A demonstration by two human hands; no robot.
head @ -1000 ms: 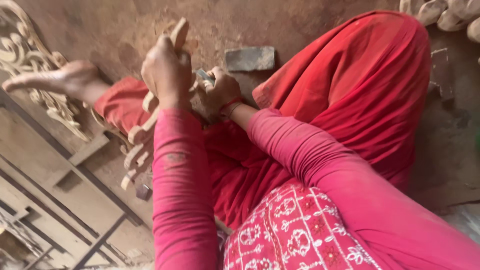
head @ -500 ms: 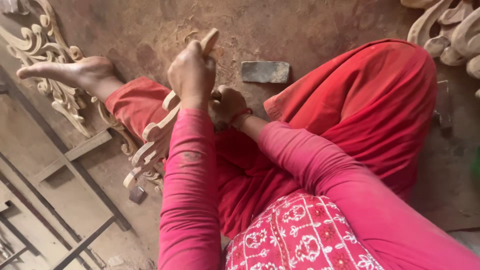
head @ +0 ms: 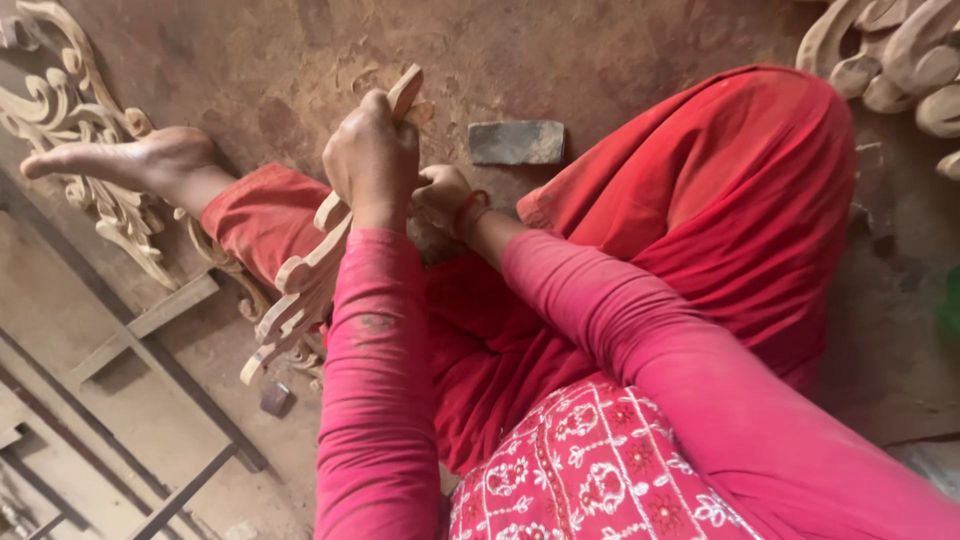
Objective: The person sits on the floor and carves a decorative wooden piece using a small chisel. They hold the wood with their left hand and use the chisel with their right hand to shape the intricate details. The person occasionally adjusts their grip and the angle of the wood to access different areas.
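**Sliding left and up in view: carved piece, gripping hand, stone block**

Drifting a little toward the left and upper part of the view since half a second ago: the carved wooden piece [head: 322,262] and both hands, with the bare foot [head: 140,160] coming further into view. Keeping the same grip throughout.

Wrapping closed around the upper end of the carved wooden piece: the left hand [head: 372,155], fingers curled tight, the tip of the wood poking out above the knuckles. Running down and to the left from that fist, across the red trouser leg [head: 262,212], toward the floor [head: 620,50]. Pressing in just beside it, against the wood's far side: the right hand [head: 442,195], fingers bunched narrow; impossible to say whether pinching a scrap of abrasive or only the wood itself, being half hidden behind the left fist.

Judging the step as rubbing or smoothing the carving: best done by bracing the piece firmly against the leg, stroking along the curves, easing pressure over the thin scroll tips.

Lying on the floor just beyond the hands, apart from them: a grey stone block [head: 516,142]. Resting under the foot: a carved scroll panel [head: 70,120]. Sitting at upper right: more carved wooden pieces [head: 890,60].
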